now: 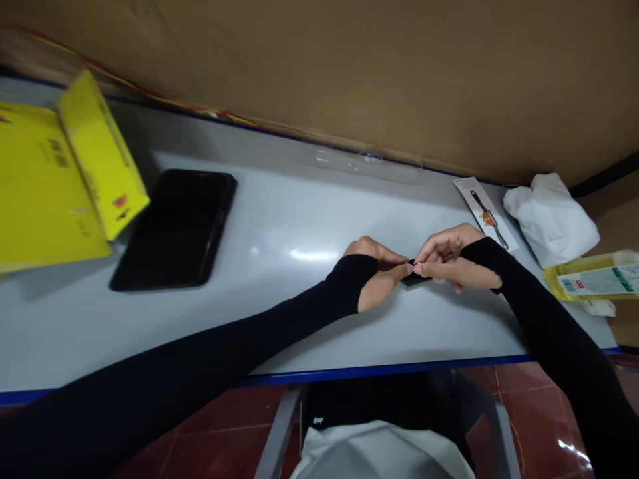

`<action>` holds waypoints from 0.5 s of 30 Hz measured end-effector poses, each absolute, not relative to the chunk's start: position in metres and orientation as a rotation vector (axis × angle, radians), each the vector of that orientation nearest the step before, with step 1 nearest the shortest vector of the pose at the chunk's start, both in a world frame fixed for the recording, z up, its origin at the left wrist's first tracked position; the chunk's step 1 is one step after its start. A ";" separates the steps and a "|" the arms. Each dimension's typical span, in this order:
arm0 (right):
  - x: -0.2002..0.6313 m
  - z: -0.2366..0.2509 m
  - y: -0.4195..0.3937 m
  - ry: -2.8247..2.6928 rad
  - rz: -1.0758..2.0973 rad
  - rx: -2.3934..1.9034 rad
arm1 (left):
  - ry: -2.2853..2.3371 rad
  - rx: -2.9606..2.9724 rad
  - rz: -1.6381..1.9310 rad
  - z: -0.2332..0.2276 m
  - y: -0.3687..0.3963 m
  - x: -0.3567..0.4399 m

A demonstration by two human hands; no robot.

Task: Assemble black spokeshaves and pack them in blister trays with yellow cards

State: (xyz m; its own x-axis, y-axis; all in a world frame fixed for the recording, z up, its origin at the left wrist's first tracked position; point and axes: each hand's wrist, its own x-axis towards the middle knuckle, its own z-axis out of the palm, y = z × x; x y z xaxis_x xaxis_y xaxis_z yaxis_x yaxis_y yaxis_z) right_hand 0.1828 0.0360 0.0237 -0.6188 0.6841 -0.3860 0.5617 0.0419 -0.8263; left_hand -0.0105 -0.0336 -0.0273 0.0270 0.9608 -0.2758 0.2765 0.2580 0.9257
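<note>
My left hand [377, 269] and my right hand [452, 261] meet right of the table's middle, fingertips almost touching. Beneath and between them is a small dark flat object [417, 282], mostly covered by the fingers, so its kind does not show. The left thumb and fingers close on its left side. My right thumb and index finger are pinched together above it; a tiny bright spot shows at their tips, too small to name. Black sleeves reach over part of both hands.
A yellow box [44, 186] with a raised flap and a black flat tablet-like device [174, 229] lie left. Clear plastic packaging [369, 166] is at the back. On the right are a carded kitchen tool [484, 211], white cloth [552, 219] and a bottle of yellow liquid [594, 276].
</note>
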 end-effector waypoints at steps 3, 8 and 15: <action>0.185 0.024 0.040 -2.074 1.786 -1.327 | 1.469 1.202 0.790 -0.024 -0.034 -0.012; 0.184 0.024 0.039 -2.095 1.712 -1.339 | 1.480 1.155 0.751 -0.017 -0.032 -0.011; 0.185 0.024 0.034 -2.386 1.220 -1.212 | 1.518 1.193 0.736 -0.021 -0.033 -0.010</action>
